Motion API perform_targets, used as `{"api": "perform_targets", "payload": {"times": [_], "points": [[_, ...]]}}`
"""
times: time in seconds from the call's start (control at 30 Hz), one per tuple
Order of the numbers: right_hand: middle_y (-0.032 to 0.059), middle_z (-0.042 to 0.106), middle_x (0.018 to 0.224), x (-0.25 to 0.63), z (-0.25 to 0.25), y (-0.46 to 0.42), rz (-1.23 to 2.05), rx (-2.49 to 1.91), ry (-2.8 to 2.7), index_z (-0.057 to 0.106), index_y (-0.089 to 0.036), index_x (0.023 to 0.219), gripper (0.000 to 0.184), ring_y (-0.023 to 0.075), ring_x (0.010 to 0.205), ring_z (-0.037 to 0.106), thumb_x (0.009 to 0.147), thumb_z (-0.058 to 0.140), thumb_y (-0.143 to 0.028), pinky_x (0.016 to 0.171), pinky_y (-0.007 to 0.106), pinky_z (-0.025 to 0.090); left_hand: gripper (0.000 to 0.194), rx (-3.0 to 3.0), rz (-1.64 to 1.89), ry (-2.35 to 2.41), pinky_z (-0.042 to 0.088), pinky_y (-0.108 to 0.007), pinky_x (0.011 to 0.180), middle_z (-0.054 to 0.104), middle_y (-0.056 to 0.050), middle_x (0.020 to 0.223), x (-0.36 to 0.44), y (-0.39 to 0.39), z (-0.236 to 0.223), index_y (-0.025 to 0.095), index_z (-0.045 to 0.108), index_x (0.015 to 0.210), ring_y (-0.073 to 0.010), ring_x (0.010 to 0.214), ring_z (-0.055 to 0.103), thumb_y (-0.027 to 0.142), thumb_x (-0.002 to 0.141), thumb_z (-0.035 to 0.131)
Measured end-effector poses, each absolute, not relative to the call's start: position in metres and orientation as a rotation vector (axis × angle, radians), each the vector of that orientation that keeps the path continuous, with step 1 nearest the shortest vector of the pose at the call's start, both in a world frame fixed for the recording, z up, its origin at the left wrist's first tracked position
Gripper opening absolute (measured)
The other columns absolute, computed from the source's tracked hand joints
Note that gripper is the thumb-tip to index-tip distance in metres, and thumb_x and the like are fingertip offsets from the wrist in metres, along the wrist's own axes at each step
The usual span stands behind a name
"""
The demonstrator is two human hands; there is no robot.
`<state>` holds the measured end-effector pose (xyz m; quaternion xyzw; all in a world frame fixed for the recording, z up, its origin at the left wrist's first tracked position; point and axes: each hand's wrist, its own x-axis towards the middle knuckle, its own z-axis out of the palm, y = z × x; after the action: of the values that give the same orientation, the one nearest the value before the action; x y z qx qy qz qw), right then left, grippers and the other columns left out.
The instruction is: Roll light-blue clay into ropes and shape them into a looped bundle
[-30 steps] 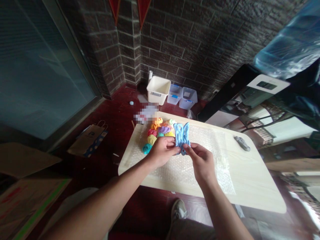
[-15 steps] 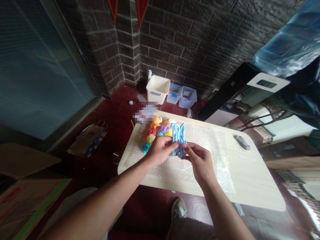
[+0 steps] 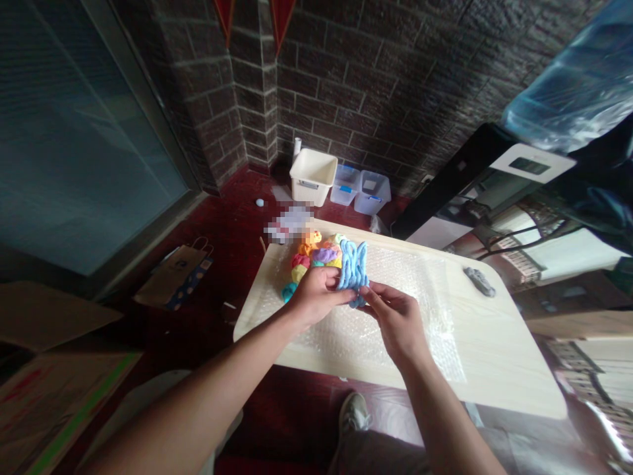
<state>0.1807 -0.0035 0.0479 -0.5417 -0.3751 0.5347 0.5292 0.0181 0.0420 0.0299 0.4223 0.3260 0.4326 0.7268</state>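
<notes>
Thick light-blue cord, folded into several loops (image 3: 353, 262), is held up between both hands above the table. My left hand (image 3: 316, 295) is closed round its left side, the thumb lying across the lower loops. My right hand (image 3: 395, 313) pinches the lower right edge of the loops between thumb and fingers. Just behind and left of my left hand lies a cluster of colourful bundles (image 3: 300, 259) in orange, pink, yellow, purple and teal, partly covered by that hand. What the bundles are made of is hard to make out.
Bubble wrap (image 3: 415, 297) covers much of the pale wooden table (image 3: 514, 356). A grey bundle (image 3: 479, 282) lies at the table's right. Beyond stand a cream bin (image 3: 310, 188) and clear plastic boxes (image 3: 370, 198). A paper bag (image 3: 173, 274) is on the floor at left.
My left thumb has slid lower on the blue cord, uncovering more of its loops. The right hand stays at the lower right edge, almost unmoved.
</notes>
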Motion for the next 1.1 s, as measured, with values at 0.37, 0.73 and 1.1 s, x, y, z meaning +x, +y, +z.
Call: {"api": "perform_targets", "payload": {"times": [0.37, 0.73, 1.1], "points": [[0.0035, 0.074, 0.07, 0.1827, 0.0447, -0.0027, 1.226, -1.344, -0.944, 0.086, -0.019, 0.084, 0.033, 0.014, 0.062, 0.058, 0.074, 0.092, -0.05, 0.062, 0.029, 0.049, 0.037, 0.927, 0.929, 0.808, 0.058, -0.029, 0.07, 0.081, -0.009, 0.088, 0.0208, 0.0381, 0.0345, 0.011, 0.073, 0.091, -0.0199, 0.077, 0.075, 0.014, 0.06, 0.092], [0.0039, 0.075, 0.071, 0.1824, 0.0465, -0.0029, 1.133, -1.373, -0.984, 0.086, -0.019, 0.085, 0.033, 0.0144, 0.061, 0.062, 0.076, 0.091, -0.051, 0.059, 0.028, 0.052, 0.034, 1.018, 0.908, 0.814, 0.058, -0.03, 0.069, 0.08, -0.011, 0.09, 0.0216, 0.0396, 0.0302, 0.008, 0.075, 0.093, -0.0212, 0.078, 0.074, 0.013, 0.062, 0.087], [0.0067, 0.08, 0.085, 0.1826, 0.0482, -0.0025, 1.174, -1.378, -0.995, 0.085, -0.018, 0.1, 0.041, 0.0162, 0.069, 0.068, 0.073, 0.094, -0.048, 0.064, 0.029, 0.057, 0.031, 0.894, 0.934, 0.879, 0.061, -0.029, 0.067, 0.08, -0.009, 0.087, 0.0208, 0.0398, 0.0347, 0.009, 0.075, 0.094, -0.0183, 0.073, 0.073, 0.013, 0.065, 0.085]]}}
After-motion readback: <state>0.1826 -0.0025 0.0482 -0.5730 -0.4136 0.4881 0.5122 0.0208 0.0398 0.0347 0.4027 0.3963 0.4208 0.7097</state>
